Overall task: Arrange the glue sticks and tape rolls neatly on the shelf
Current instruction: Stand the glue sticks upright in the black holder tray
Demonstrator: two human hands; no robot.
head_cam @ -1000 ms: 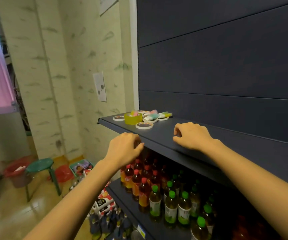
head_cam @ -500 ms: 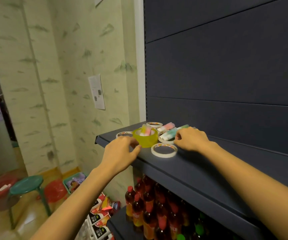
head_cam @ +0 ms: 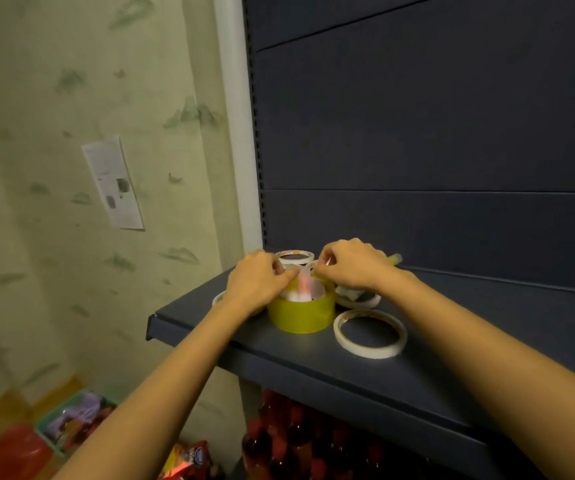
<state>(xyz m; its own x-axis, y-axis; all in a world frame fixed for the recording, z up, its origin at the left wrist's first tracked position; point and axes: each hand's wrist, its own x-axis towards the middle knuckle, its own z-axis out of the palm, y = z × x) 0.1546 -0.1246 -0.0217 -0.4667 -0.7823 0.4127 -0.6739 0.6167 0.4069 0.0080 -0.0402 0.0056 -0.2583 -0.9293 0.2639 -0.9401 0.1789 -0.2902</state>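
Observation:
A wide yellow tape roll (head_cam: pixel 301 313) stands on the dark shelf (head_cam: pixel 313 362) near its left end, with glue sticks (head_cam: pixel 304 288) upright inside it. My left hand (head_cam: pixel 256 282) pinches the pink glue stick at the roll's top. Just right of it, my right hand (head_cam: pixel 352 266) has its fingers curled on a pale stick end above the roll's far rim. A thin white tape roll (head_cam: pixel 371 334) lies flat to the right. Another white roll (head_cam: pixel 294 257) lies behind, one (head_cam: pixel 358 300) sits partly under my right wrist, and one (head_cam: pixel 217 299) is mostly hidden by my left hand.
A yellow-green glue stick (head_cam: pixel 395 259) pokes out behind my right hand by the dark back panel. Red-capped bottles (head_cam: pixel 289 438) fill the shelf below. On the floor at left are a green basket (head_cam: pixel 71 420) and a red bin (head_cam: pixel 9 452).
Both hands have moved from the shelf's front edge to the yellow roll and closed on the glue sticks in it. The camera has come closer to the shelf's left end.

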